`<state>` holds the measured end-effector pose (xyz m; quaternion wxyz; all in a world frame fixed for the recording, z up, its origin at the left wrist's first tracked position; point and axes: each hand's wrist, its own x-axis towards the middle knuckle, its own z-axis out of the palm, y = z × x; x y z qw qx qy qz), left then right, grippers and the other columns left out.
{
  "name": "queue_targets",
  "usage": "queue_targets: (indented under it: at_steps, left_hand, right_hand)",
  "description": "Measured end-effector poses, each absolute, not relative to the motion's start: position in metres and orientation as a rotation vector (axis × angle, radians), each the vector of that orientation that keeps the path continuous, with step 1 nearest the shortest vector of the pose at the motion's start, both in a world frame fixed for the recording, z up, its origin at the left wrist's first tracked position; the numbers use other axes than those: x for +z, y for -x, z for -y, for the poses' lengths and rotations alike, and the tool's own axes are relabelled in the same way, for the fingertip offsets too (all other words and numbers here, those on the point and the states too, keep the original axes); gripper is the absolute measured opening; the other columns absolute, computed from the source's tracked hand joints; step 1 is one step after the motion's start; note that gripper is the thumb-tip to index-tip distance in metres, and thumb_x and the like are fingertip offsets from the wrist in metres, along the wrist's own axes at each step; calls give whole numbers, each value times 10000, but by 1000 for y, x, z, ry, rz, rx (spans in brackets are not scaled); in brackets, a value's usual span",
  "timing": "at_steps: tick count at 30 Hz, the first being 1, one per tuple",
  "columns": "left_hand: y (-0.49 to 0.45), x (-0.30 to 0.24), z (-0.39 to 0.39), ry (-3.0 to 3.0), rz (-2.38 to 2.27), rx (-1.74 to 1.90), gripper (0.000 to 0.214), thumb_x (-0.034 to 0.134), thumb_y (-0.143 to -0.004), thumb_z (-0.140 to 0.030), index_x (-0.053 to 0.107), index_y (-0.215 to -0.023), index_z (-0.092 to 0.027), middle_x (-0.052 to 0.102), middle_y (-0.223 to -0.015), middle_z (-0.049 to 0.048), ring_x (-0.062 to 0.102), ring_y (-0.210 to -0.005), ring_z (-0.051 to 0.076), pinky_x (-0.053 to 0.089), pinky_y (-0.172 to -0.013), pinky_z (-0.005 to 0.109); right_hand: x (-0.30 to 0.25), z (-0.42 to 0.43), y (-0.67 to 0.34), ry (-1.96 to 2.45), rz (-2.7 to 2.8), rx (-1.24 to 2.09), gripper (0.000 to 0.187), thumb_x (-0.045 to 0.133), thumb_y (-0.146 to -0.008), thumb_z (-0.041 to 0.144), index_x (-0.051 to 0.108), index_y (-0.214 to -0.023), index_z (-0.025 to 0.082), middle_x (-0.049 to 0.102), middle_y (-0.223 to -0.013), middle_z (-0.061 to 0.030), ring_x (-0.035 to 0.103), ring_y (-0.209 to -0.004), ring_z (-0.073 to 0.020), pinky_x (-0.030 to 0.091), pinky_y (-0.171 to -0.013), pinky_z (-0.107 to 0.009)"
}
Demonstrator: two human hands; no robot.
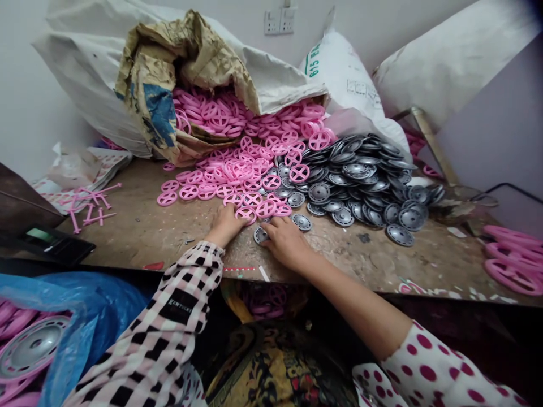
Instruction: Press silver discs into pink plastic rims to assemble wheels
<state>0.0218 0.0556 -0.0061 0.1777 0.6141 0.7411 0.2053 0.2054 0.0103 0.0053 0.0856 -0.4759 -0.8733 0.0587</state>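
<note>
At the table's front, my left hand (226, 226) is closed at the near left edge of a pink spoked wheel (246, 214), its fingertips partly hidden. To its right, my right hand (286, 240) pinches a grey hubcap-like disc (259, 235) between thumb and fingers, low over the tabletop. Just beyond both hands spreads a heap of pink spoked wheels (237, 169), spilling from an open sack (148, 85). A pile of grey discs (352, 175) lies to the right of it. One loose grey disc (301, 222) rests beside my right hand's knuckles.
Pink axle-like sticks (91, 206) lie at the left of the worn table (139, 243). A dark device with a small display (46, 243) sits at the left edge. Below is a blue bag (106, 305) holding finished-looking wheels. Larger pink rings (513, 260) are stacked at right.
</note>
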Motion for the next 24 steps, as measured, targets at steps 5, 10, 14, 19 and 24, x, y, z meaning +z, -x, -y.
queue_targets:
  at_steps: [5, 10, 14, 19, 24]
  left_hand:
    - [-25, -10, -59, -1660, -1921, 727, 402, 819, -524, -298, 675, -871, -156, 639, -1012, 142, 563, -996, 331, 424, -855, 401]
    - [-32, -10, -43, -1577, -1760, 913, 159, 689, -691, -237, 648, -827, -166, 657, -774, 30, 608, -754, 183, 470, -703, 284]
    - [-28, -2, -21, -1085, -1498, 1083, 236, 696, -704, -215, 595, -906, -149, 622, -608, -16, 551, -467, 103, 442, -470, 201]
    - [-15, 6, 10, -608, -1253, 1123, 171, 693, -747, -162, 597, -886, -135, 679, -667, 34, 638, -515, 117, 532, -496, 203]
    - [-21, 3, 31, -581, -1167, 1157, 173, 719, -763, -190, 605, -881, -136, 705, -772, 51, 691, -652, 144, 571, -586, 228]
  right_hand:
    - [10, -15, -207, 1481, 2589, 262, 483, 650, -837, 301, 562, -1290, 160, 540, -1148, -158, 502, -1063, -286, 417, -896, -377]
    - [12, -21, -210, 1438, 2607, 348, 448, 667, -822, 306, 590, -1235, 150, 520, -1179, -159, 501, -1084, -278, 414, -909, -370]
    - [7, -29, -211, 1378, 2575, 423, 503, 715, -774, 278, 572, -1239, 152, 538, -1156, -134, 512, -1060, -248, 411, -904, -342]
    - [-1, -33, -215, 1319, 2302, 592, 343, 704, -722, 178, 644, -1059, 164, 562, -1031, -86, 529, -934, -209, 415, -824, -316]
    - [-1, -13, -203, 1096, 1567, 1127, 169, 638, -764, 315, 542, -832, 193, 485, -693, 41, 441, -626, -124, 380, -613, -256]
